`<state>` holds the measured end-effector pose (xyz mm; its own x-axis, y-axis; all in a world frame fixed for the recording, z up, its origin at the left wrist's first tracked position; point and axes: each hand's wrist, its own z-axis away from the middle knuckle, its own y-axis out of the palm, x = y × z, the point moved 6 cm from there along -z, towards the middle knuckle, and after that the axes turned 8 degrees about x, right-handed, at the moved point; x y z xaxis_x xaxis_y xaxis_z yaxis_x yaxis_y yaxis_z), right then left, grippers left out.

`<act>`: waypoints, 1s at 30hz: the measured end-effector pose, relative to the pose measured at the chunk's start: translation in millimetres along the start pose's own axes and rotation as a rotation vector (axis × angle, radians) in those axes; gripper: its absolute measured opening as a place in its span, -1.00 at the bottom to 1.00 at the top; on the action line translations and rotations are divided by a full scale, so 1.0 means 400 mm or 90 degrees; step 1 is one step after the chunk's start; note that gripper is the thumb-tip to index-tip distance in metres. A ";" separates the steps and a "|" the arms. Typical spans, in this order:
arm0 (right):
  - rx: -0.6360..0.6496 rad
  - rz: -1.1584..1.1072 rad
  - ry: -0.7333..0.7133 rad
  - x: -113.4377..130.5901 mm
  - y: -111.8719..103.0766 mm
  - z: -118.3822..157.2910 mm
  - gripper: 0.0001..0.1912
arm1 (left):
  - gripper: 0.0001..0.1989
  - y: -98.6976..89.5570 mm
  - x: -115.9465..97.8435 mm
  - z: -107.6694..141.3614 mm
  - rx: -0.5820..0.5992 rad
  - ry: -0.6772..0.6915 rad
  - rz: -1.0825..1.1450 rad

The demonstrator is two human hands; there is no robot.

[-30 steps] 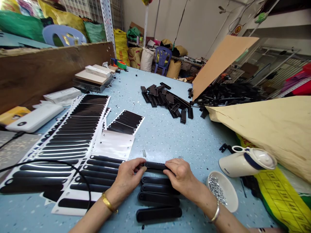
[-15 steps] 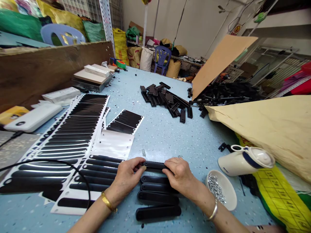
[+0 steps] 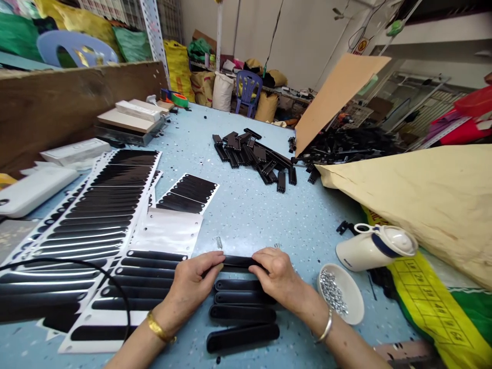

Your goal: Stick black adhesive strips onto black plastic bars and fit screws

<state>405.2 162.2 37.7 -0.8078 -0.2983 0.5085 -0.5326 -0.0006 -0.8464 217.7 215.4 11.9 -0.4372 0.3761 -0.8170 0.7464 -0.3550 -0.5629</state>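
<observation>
Between my two hands is a long black plastic bar (image 3: 238,261) with rounded ends, just above the table. My left hand (image 3: 198,279) pinches its left end between thumb and fingers. At the other end, the thumb and fingers of my right hand (image 3: 274,271) close on it and cover its tip. Several similar black bars (image 3: 243,312) lie in a column below, nearest to both wrists. Left of my left hand are white sheets with black strip stickers (image 3: 149,271). Small screws fill part of a white bowl (image 3: 355,302) beside my right forearm.
Farther back lies a pile of short black plastic pieces (image 3: 253,154). A white lidded mug (image 3: 357,251) stands at the right, by brown paper (image 3: 415,189). A black cable (image 3: 111,277) crosses the sheets. A cardboard panel (image 3: 338,97) leans at the table's far right.
The view has shifted slightly, so the table's contents sit farther left. Both hands keep hold of the bar's ends; its upper face now looks smoother and darker.
</observation>
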 end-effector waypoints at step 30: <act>-0.195 -0.324 0.286 -0.196 -0.062 0.082 -0.76 | -0.71 -0.017 -0.007 -0.016 0.016 -0.006 -0.080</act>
<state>490.1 154.2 13.5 -0.4322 0.0869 0.8976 -0.8622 0.2518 -0.4396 217.1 222.4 18.7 -0.5310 0.4114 -0.7408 0.6724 -0.3275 -0.6638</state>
